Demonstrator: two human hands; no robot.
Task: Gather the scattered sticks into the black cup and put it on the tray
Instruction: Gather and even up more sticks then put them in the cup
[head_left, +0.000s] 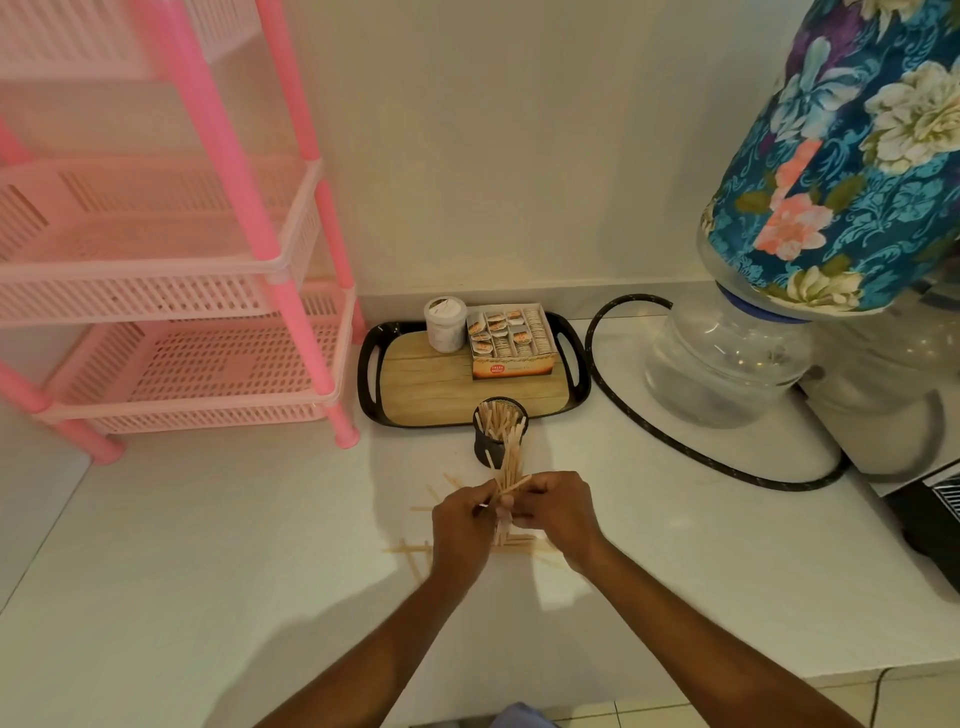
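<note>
Gathering step: left hand (460, 525) and right hand (553, 512) grip bundle of thin pale wooden sticks (511, 467); next, drop into black mesh cup (500, 431), collect strays off white bench (260, 519).

Pink plastic rack (171, 270) stands on white counter (208, 545) against cream wall (493, 145).

Brightness: moderate, warm indoor light; the white counter (675, 571) takes a cream-pink cast.
Shadows: soft-edged, falling left of my forearms (395, 639), so the light comes from the upper right.
Glare: pale highlights on the clear water bottle (727, 364).
Distortion: wide-angle bowing; the pink rack (234, 182) leans at the left edge.
Blur: slight softness at my left hand (460, 525), right hand (558, 514) and the sticks (511, 462).
</note>
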